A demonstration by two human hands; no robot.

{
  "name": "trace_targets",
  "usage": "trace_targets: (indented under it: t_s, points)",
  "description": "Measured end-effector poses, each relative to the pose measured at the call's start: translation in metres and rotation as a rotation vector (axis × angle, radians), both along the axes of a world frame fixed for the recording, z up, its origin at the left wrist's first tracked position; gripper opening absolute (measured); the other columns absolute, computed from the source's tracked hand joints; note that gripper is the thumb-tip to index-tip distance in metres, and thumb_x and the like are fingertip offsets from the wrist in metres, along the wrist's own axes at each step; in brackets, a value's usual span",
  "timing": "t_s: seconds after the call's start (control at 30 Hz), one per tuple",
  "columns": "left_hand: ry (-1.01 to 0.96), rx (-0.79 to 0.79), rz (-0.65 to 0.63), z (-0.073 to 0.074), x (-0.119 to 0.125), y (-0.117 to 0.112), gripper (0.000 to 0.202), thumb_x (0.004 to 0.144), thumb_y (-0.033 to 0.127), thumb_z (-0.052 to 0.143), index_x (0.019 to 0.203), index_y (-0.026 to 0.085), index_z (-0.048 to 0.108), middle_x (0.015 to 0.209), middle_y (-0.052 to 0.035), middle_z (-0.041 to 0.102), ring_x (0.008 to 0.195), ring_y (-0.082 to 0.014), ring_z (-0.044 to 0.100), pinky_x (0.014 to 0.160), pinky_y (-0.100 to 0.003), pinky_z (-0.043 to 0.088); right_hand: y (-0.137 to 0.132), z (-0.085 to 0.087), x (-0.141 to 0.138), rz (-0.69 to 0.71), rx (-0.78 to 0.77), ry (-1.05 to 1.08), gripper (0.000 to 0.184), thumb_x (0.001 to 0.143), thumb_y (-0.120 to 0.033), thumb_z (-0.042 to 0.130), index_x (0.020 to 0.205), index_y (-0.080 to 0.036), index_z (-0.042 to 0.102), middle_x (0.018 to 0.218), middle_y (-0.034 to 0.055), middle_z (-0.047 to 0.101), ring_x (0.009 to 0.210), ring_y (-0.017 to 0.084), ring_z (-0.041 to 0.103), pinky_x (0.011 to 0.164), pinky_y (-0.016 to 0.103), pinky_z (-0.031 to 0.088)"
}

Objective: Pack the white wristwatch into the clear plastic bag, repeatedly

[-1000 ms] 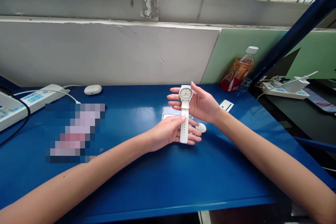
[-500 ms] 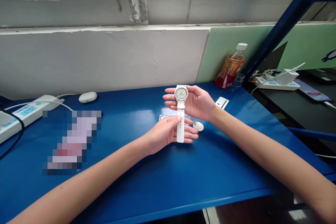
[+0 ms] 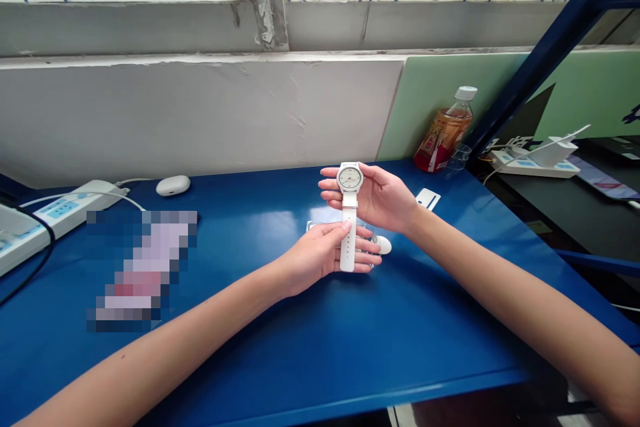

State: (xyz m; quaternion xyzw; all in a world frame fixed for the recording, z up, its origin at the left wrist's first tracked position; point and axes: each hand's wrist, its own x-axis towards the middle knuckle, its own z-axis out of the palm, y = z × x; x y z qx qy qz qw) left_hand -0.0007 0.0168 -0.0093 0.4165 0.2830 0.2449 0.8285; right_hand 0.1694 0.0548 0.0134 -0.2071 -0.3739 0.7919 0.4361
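A white wristwatch (image 3: 350, 179) with a round light dial hangs over the desk, its strap pointing down towards me. My left hand (image 3: 320, 253) pinches the lower strap, thumb on top and fingers stretched beneath it. Behind the watch case lies my right hand (image 3: 385, 197), palm up, with its fingers extended under the case and the thumb at its edge. Partly hidden behind my hands, a clear-edged object rests on the desk. Beside the left fingertips is a white rounded piece (image 3: 384, 245). A white card (image 3: 429, 199) lies by my right wrist.
The blue desk (image 3: 390, 333) meets a wall at the back. On the left are a power strip (image 3: 65, 210), a white earbud case (image 3: 173, 185) and a pixelated, phone-shaped item (image 3: 150, 267). A drink bottle (image 3: 445, 130) stands back right, by a blue metal post (image 3: 545, 40).
The view has shifted slightly, so everything sits a little further right. Both hands keep the watch in nearly the same pose.
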Motion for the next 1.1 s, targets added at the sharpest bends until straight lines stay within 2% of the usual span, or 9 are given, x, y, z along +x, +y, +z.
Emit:
trace_targets:
  t_s: [0.23, 0.4, 0.5, 0.63, 0.7, 0.8, 0.93, 1.1]
  points:
    - [0.024, 0.041, 0.074, 0.002, -0.002, 0.003, 0.026, 0.099, 0.028, 0.055, 0.111, 0.007, 0.064, 0.098, -0.0174, 0.073, 0.086, -0.0243, 0.073, 0.084, -0.039, 0.056, 0.006, -0.001, 0.006, -0.155, -0.05, 0.06, 0.04, 0.103, -0.033, 0.033, 0.11, -0.015, 0.068, 0.096, 0.0058, 0.076, 0.091, 0.016, 0.07, 0.091, 0.03, 0.054]
    - [0.062, 0.098, 0.04, 0.005, 0.0, 0.0, 0.043, 0.089, 0.032, 0.072, 0.124, 0.012, 0.056, 0.1, -0.0142, 0.071, 0.085, -0.0213, 0.072, 0.084, -0.038, 0.055, 0.008, -0.005, 0.004, -0.217, -0.06, 0.081, 0.028, 0.1, -0.032, 0.047, 0.103, -0.017, 0.069, 0.089, 0.0038, 0.076, 0.084, 0.014, 0.071, 0.084, 0.024, 0.056]
    - [0.08, 0.112, 0.021, 0.005, 0.002, -0.002, 0.045, 0.086, 0.034, 0.075, 0.121, 0.012, 0.058, 0.096, -0.0118, 0.071, 0.078, -0.0186, 0.07, 0.078, -0.036, 0.054, 0.006, -0.007, -0.001, -0.259, -0.038, 0.064, 0.02, 0.091, -0.037, 0.064, 0.092, -0.018, 0.07, 0.076, -0.0003, 0.073, 0.077, 0.012, 0.071, 0.079, 0.021, 0.056]
    - [-0.003, 0.053, 0.013, 0.0, 0.002, -0.003, 0.034, 0.092, 0.036, 0.066, 0.113, 0.009, 0.062, 0.094, -0.0128, 0.071, 0.073, -0.0179, 0.069, 0.074, -0.034, 0.054, 0.004, -0.008, -0.007, -0.319, -0.005, 0.005, 0.027, 0.077, -0.042, 0.079, 0.074, -0.019, 0.066, 0.062, -0.0032, 0.068, 0.074, 0.012, 0.071, 0.075, 0.02, 0.055]
    - [-0.046, 0.026, 0.002, -0.002, 0.001, -0.002, 0.033, 0.096, 0.036, 0.06, 0.113, 0.008, 0.062, 0.094, -0.0143, 0.072, 0.074, -0.0194, 0.07, 0.074, -0.035, 0.054, 0.003, -0.007, -0.008, -0.288, 0.023, -0.019, 0.029, 0.08, -0.048, 0.075, 0.079, -0.019, 0.067, 0.069, -0.001, 0.072, 0.077, 0.013, 0.072, 0.077, 0.022, 0.055]
    - [-0.08, 0.027, -0.025, -0.003, -0.001, 0.0, 0.033, 0.098, 0.036, 0.056, 0.111, 0.006, 0.063, 0.093, -0.016, 0.072, 0.077, -0.0218, 0.071, 0.077, -0.036, 0.054, 0.0, -0.005, -0.007, -0.188, 0.069, -0.047, 0.031, 0.09, -0.049, 0.063, 0.099, -0.02, 0.07, 0.092, 0.0036, 0.077, 0.092, 0.017, 0.072, 0.087, 0.03, 0.055]
    - [-0.087, 0.052, -0.076, -0.003, -0.002, 0.0, 0.032, 0.1, 0.035, 0.053, 0.109, 0.007, 0.065, 0.097, -0.0167, 0.072, 0.083, -0.0239, 0.073, 0.081, -0.037, 0.054, -0.004, -0.005, -0.003, -0.076, 0.149, -0.068, 0.026, 0.089, -0.029, 0.065, 0.115, -0.023, 0.068, 0.114, 0.0044, 0.075, 0.108, 0.02, 0.069, 0.098, 0.034, 0.051]
    - [-0.075, 0.049, -0.109, -0.005, -0.001, -0.002, 0.029, 0.1, 0.034, 0.053, 0.113, 0.009, 0.061, 0.097, -0.0169, 0.073, 0.087, -0.0263, 0.074, 0.083, -0.04, 0.054, -0.005, -0.006, 0.0, 0.001, 0.167, -0.086, 0.031, 0.088, -0.017, 0.065, 0.118, -0.02, 0.068, 0.115, 0.0051, 0.075, 0.111, 0.02, 0.068, 0.099, 0.032, 0.052]
